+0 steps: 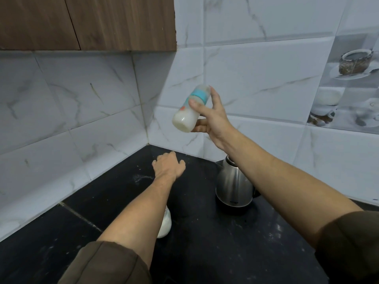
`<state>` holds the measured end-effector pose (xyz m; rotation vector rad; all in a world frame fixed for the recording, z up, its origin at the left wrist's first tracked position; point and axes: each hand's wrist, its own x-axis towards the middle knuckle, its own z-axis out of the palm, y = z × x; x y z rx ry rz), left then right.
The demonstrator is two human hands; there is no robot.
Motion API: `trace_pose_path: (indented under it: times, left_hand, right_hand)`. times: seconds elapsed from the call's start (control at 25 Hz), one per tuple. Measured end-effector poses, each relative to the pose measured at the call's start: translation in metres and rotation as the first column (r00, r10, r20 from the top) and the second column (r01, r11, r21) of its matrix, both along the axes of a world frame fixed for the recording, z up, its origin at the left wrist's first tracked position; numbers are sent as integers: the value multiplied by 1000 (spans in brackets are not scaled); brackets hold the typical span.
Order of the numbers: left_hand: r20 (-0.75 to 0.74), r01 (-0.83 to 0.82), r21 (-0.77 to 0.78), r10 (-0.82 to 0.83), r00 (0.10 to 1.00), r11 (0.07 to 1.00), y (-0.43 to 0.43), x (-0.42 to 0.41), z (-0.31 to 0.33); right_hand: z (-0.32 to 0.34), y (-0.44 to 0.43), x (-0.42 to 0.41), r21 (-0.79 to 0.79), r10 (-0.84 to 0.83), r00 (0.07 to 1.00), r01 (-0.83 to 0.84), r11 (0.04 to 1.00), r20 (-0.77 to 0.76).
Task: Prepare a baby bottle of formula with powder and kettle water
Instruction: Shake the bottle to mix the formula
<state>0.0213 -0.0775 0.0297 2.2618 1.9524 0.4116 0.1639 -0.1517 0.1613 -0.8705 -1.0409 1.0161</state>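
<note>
- One view only, from the head camera, looking down into a tiled corner over a black countertop (205, 253).
- Right hand (213, 117) is raised in front of the wall tiles, fingers and thumb wrapped around the baby bottle (189, 109).
- The bottle is tilted, base toward the camera and lower left, top pointing up and right. It holds a milky white liquid in the lower part. A blue collar (200, 94) sits near the top; the top itself is blurred.
- Left hand (169, 167) is low over the countertop near the corner, back of the hand up, fingers curled downward and holding nothing visible. Whether the fingertips touch the surface cannot be told.
- A stainless steel kettle (233, 185) stands upright on the countertop, below the right forearm, which covers part of its top.
- A small container of white powder (165, 224) rests on the countertop, largely hidden by the left forearm.
- A faint white smear (141, 178) marks the countertop just left of the left wrist.
- Both sleeves are dark olive, pushed above the forearms.
</note>
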Motion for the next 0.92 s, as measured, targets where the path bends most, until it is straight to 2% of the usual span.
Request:
trace_pose_path:
  times: [0.04,0.08,0.12,0.16,0.2,0.24,0.32,0.36,0.4,0.44,0.48,0.52,0.56,0.6,0.64,0.72,0.76,0.8,0.84,0.92]
  left_hand:
    - [0,4,3,-4,1000,1000,0,0,0]
    - [2,6,10,-6,1000,1000,0,-1,-1]
    - [3,3,19,-3,1000,1000,1,-2,-1]
    - [3,-2,22,2,1000,1000,1,-4,-2]
    - [1,-7,20,7,1000,1000,1,-5,-1]
    - [-1,-11,13,11,1000,1000,2,-5,0]
    - [3,-11,-4,11,1000,1000,1,-5,-1]
    - [4,-7,-5,7,1000,1000,1,-3,-1]
    - [4,-3,-2,3,1000,1000,0,-2,-1]
    - [3,2,1,-2,1000,1000,0,-1,0]
    - [5,4,5,-4,1000,1000,-1,0,0]
    - [7,2,8,-2,1000,1000,-1,0,-1]
    - [5,-1,9,1,1000,1000,-2,0,-1]
    - [2,-5,6,5,1000,1000,-3,0,0]
    - [0,-6,1,6,1000,1000,-3,0,0]
    - [-1,-7,-3,7,1000,1000,-3,1,-1]
    - [-3,-5,-2,5,1000,1000,-4,2,-1]
    - [-5,-3,-1,3,1000,1000,-4,2,0]
    - [-5,-2,-2,2,1000,1000,-4,2,0]
    - [-3,-5,0,5,1000,1000,-4,1,-1]
  right_hand:
    - [2,1,2,24,-47,996,49,999,-79]
    - [7,4,6,16,-133,963,140,990,-233]
    - [11,7,12,-5,-208,899,223,975,-385]
    - [13,11,17,-27,-254,845,274,961,-470]
    - [14,12,20,-41,-262,843,275,961,-469]
    - [14,9,21,-37,-218,895,222,974,-389]
    - [9,-1,16,-5,-29,998,29,1000,-62]
    - [6,-5,14,16,49,997,-50,999,62]
    - [4,-5,14,43,63,995,-67,997,83]
    - [6,-4,13,62,18,1000,-18,998,-3]
    - [10,-1,14,44,-67,984,75,996,-166]
    - [14,5,17,11,-148,928,162,987,-343]
    - [15,10,19,-21,-203,866,218,976,-456]
    - [16,10,19,-42,-215,854,222,974,-473]
    - [15,8,19,-40,-174,898,172,984,-404]
    - [9,-1,14,-1,-17,991,17,1000,-134]
    - [7,-4,13,24,39,998,-38,999,-41]
    - [7,-3,14,41,40,998,-38,998,-43]
    - [8,0,15,16,-7,991,10,1000,-137]
    - [9,10,17,-106,-138,899,103,989,-415]
